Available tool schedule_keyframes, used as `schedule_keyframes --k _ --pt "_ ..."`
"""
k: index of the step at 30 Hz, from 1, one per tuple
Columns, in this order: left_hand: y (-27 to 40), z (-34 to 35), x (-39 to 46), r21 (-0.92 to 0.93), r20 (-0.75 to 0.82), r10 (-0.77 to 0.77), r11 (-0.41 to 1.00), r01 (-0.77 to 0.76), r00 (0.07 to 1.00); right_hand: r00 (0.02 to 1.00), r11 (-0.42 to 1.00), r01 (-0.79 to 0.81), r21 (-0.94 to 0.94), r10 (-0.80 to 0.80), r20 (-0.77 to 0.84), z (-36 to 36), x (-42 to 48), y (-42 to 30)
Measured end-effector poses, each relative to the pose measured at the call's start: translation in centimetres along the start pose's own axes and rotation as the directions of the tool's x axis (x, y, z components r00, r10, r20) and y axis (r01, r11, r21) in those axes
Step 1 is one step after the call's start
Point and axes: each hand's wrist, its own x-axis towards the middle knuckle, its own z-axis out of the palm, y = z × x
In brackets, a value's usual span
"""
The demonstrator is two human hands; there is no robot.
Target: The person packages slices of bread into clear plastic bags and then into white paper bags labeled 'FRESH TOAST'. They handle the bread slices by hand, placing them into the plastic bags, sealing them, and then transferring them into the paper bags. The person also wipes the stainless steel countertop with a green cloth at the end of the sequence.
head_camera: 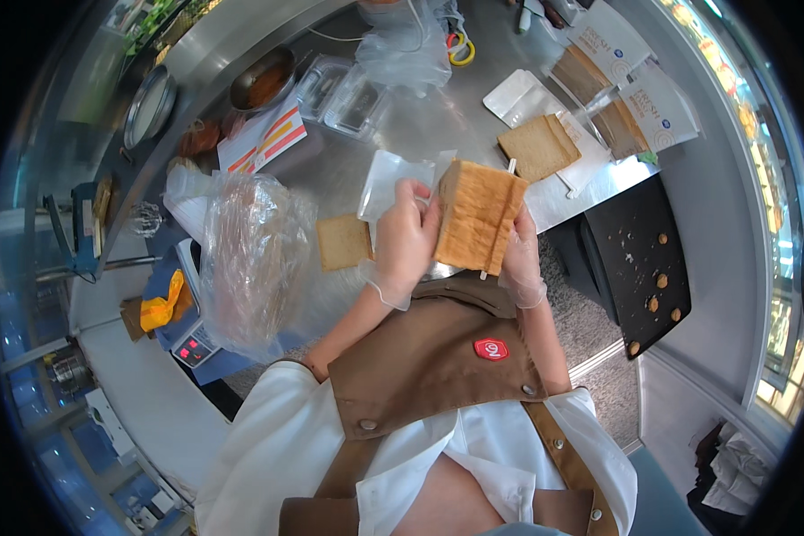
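A thick block of sliced brown-crusted bread [477, 218] is held up over the front of the metal worktable. My right hand [522, 251], in a clear plastic glove, grips its right side. Against the block's left side is my left hand [409, 234], also gloved, its fingers curled beside a clear plastic bag [392, 175]; whether they pinch the bag or only touch the bread is unclear. A thin white strip [512, 165] pokes out at both ends of the block. One bread slice [344, 242] lies left of my left hand. More slices [539, 147] rest on paper bags at the right.
A large plastic-wrapped bundle [258, 258] lies left, beside a digital scale [194, 350]. Clear boxes [355, 104], a metal bowl [262, 80] and scissors [462, 50] sit farther back. Printed bread bags [656, 107] stand back right, above a black tray [643, 268] with several small baked pieces.
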Motion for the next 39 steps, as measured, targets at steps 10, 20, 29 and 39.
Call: schedule_keyframes --k 10,20,29,39 --pt "-0.5 -1.6 2.6 -0.159 -0.031 -0.014 0.987 0.009 0.999 0.96 0.577 0.2 -0.792 -0.279 0.038 3.1 1.8 -8.1" --pt "0.7 -3.5 4.9 -0.261 0.034 0.057 0.964 -0.046 0.998 0.913 0.472 0.351 -0.809 -0.366 0.183 4.3 4.3 -12.0" --pt "-0.9 -3.5 5.9 -0.271 0.01 0.064 0.961 -0.058 0.998 0.915 0.414 0.357 -0.838 -0.334 0.225 3.6 6.2 -11.1" --pt "-0.6 -4.4 5.9 -0.204 0.008 0.066 0.977 -0.063 0.998 0.907 0.483 0.381 -0.789 -0.362 0.217 4.6 6.8 -10.6"
